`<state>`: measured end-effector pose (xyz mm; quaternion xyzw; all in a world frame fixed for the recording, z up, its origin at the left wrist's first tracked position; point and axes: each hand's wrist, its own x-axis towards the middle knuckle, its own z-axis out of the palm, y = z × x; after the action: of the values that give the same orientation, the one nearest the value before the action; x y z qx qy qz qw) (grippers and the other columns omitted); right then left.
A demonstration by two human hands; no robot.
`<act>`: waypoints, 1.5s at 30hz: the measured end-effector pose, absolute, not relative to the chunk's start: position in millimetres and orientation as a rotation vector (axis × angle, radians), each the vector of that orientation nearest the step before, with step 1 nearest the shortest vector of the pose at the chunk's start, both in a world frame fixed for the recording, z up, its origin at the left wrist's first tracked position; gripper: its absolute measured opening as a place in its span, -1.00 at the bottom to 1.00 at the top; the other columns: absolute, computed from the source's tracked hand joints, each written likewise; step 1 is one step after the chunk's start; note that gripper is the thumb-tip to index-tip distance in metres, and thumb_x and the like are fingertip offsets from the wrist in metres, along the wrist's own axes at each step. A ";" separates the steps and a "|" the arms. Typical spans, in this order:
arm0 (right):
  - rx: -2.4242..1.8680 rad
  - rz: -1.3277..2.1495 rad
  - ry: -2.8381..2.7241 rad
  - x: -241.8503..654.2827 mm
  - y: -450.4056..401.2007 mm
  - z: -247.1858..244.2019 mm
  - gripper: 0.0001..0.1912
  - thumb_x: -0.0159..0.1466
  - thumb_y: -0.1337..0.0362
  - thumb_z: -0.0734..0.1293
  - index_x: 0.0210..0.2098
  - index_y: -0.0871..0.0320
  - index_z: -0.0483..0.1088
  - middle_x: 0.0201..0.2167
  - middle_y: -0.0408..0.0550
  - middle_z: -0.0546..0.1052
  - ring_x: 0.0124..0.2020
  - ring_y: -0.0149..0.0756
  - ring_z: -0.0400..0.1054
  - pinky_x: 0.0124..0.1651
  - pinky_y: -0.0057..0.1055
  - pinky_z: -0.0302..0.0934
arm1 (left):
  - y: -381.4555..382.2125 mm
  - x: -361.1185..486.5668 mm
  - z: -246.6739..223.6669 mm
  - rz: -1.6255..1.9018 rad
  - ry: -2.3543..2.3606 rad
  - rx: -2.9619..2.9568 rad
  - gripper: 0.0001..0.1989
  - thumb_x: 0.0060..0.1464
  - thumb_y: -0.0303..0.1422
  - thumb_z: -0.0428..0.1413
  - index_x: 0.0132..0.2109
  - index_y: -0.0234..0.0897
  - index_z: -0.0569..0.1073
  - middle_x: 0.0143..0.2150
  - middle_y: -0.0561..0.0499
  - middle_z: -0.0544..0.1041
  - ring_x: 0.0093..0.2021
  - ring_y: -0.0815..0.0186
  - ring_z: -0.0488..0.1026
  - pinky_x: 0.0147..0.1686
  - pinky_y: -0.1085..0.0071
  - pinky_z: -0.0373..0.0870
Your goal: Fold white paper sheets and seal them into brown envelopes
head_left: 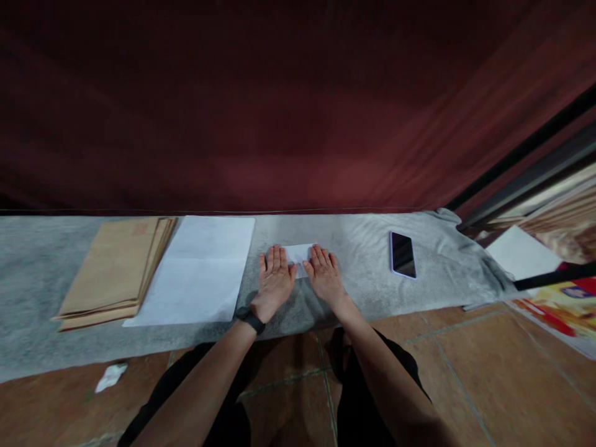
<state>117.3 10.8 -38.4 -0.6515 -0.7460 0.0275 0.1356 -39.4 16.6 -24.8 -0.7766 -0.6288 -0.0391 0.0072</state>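
A small folded piece of white paper lies flat on the grey cloth in the middle of the view. My left hand rests on its left side, fingers stretched forward and the palm down. Across from it, my right hand lies flat on the paper's right side, fingers also extended. Both thumbs point inward over the paper with a gap between them. The paper's outer edges are hidden under the hands. A dark watch is on my left wrist.
Large white sheets lie to the left, beside a stack of brown paper envelopes. A phone rests on the grey cloth at right. Dark red fabric hangs behind. Crumpled white paper is on the tiled floor.
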 end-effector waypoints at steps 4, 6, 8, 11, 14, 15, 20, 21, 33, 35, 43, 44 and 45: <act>-1.881 0.060 -2.161 121.9 10.8 -39.8 -0.39 0.52 0.06 -0.02 0.40 0.32 0.10 0.41 0.12 0.15 0.41 -0.03 0.05 0.41 -0.06 -0.11 | 16.6 -42.6 -23.1 -0.096 -2.008 -2.388 -0.35 0.37 -0.21 -0.23 0.40 -0.66 0.07 0.46 -0.38 0.06 0.49 -0.01 -0.10 0.43 -0.01 -0.23; -1.886 0.058 -2.158 124.0 10.5 -40.1 -0.38 0.51 0.05 -0.01 0.40 0.31 0.11 0.41 0.11 0.15 0.40 -0.04 0.06 0.41 -0.09 -0.10 | 16.7 -43.6 -22.9 -0.094 -2.031 -2.367 -0.35 0.37 -0.20 -0.23 0.40 -0.66 0.08 0.46 -0.39 0.05 0.49 0.00 -0.11 0.43 -0.01 -0.22; -1.892 0.058 -2.155 125.9 10.0 -40.2 -0.38 0.51 0.05 0.00 0.40 0.31 0.11 0.41 0.11 0.15 0.40 -0.06 0.06 0.41 -0.11 -0.09 | 16.7 -44.2 -23.3 -0.096 -2.062 -2.338 -0.34 0.37 -0.20 -0.23 0.40 -0.66 0.08 0.46 -0.39 0.05 0.49 0.00 -0.09 0.43 -0.01 -0.21; -1.900 0.057 -2.149 127.8 9.1 -39.9 -0.39 0.51 0.05 -0.01 0.40 0.29 0.12 0.41 0.10 0.16 0.41 -0.07 0.06 0.41 -0.12 -0.08 | 16.7 -44.6 -24.8 -0.110 -2.098 -2.297 -0.33 0.36 -0.19 -0.21 0.39 -0.67 0.09 0.45 -0.41 0.06 0.48 -0.03 -0.06 0.43 -0.01 -0.21; -1.909 0.068 -2.142 128.7 8.4 -39.2 -0.39 0.51 0.05 -0.01 0.40 0.28 0.12 0.41 0.10 0.15 0.41 -0.07 0.06 0.41 -0.12 -0.09 | 17.0 -44.9 -25.4 -0.146 -2.106 -2.268 -0.32 0.35 -0.19 -0.20 0.39 -0.70 0.09 0.44 -0.44 0.08 0.48 -0.04 -0.04 0.43 -0.03 -0.24; -1.910 0.076 -2.140 128.8 8.3 -38.8 -0.38 0.51 0.04 -0.01 0.40 0.29 0.12 0.41 0.10 0.15 0.41 -0.06 0.05 0.41 -0.11 -0.09 | 17.3 -45.1 -25.0 -0.162 -2.109 -2.258 -0.32 0.35 -0.19 -0.20 0.38 -0.71 0.10 0.43 -0.45 0.09 0.47 -0.05 -0.04 0.43 -0.04 -0.24; -1.918 0.146 -2.128 128.4 9.8 -33.6 -0.37 0.51 0.03 -0.03 0.41 0.28 0.08 0.43 0.10 0.10 0.43 -0.05 -0.01 0.42 -0.07 -0.11 | 17.4 -43.6 -20.9 -0.261 -2.005 -2.310 -0.34 0.34 -0.22 -0.19 0.39 -0.67 0.11 0.44 -0.40 0.10 0.49 -0.03 -0.08 0.43 -0.07 -0.28; -1.917 0.164 -2.130 128.1 10.5 -32.1 -0.37 0.51 0.03 -0.03 0.41 0.28 0.08 0.44 0.09 0.09 0.44 -0.05 -0.02 0.42 -0.07 -0.12 | 16.7 -42.4 -20.6 -0.282 -1.947 -2.357 -0.36 0.34 -0.23 -0.19 0.39 -0.64 0.11 0.44 -0.37 0.10 0.49 0.00 -0.09 0.43 -0.06 -0.28; -1.800 0.258 -2.236 109.9 16.9 -29.2 -0.41 0.52 0.08 -0.07 0.39 0.24 0.13 0.43 0.04 0.13 0.46 -0.13 -0.09 0.44 -0.08 -0.17 | 9.1 -22.0 -36.5 -0.310 -1.629 -2.622 -0.44 0.32 -0.40 -0.24 0.39 -0.47 0.16 0.42 -0.30 0.21 0.48 0.06 -0.03 0.42 -0.08 -0.17; -1.817 0.272 -2.249 108.0 17.1 -28.2 -0.42 0.53 0.09 -0.07 0.39 0.24 0.13 0.43 0.05 0.13 0.46 -0.12 -0.09 0.44 -0.07 -0.19 | 9.6 -21.9 -36.4 -0.277 -1.627 -2.628 -0.44 0.32 -0.40 -0.23 0.39 -0.46 0.16 0.42 -0.30 0.19 0.47 0.05 -0.02 0.42 -0.10 -0.17; -1.872 0.263 -2.240 105.2 17.6 -26.2 -0.42 0.52 0.08 -0.06 0.40 0.21 0.12 0.45 0.00 0.09 0.46 -0.04 -0.11 0.44 -0.05 -0.22 | 9.8 -23.4 -35.4 -0.216 -1.668 -2.633 -0.41 0.33 -0.37 -0.23 0.45 -0.38 0.04 0.48 -0.22 0.09 0.49 0.06 -0.06 0.43 -0.06 -0.27; -1.874 0.252 -2.239 104.9 17.7 -26.7 -0.42 0.52 0.08 -0.06 0.40 0.21 0.12 0.45 0.00 0.09 0.46 -0.05 -0.11 0.44 -0.06 -0.22 | 10.0 -23.4 -35.1 -0.214 -1.681 -2.638 -0.41 0.33 -0.37 -0.23 0.46 -0.37 0.03 0.48 -0.21 0.07 0.49 0.08 -0.08 0.43 -0.06 -0.29; -1.879 0.239 -2.235 104.6 17.9 -27.3 -0.42 0.52 0.09 -0.06 0.40 0.20 0.12 0.45 0.00 0.09 0.46 -0.05 -0.11 0.44 -0.05 -0.21 | 10.3 -23.4 -34.8 -0.210 -1.698 -2.643 -0.40 0.33 -0.37 -0.23 0.46 -0.36 0.01 0.49 -0.21 0.06 0.50 0.09 -0.10 0.43 -0.06 -0.30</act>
<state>104.6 17.9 -27.3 -0.6377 -0.7587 0.0812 0.1055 -23.4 10.3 -34.8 -0.8394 -0.5394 -0.0668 -0.0035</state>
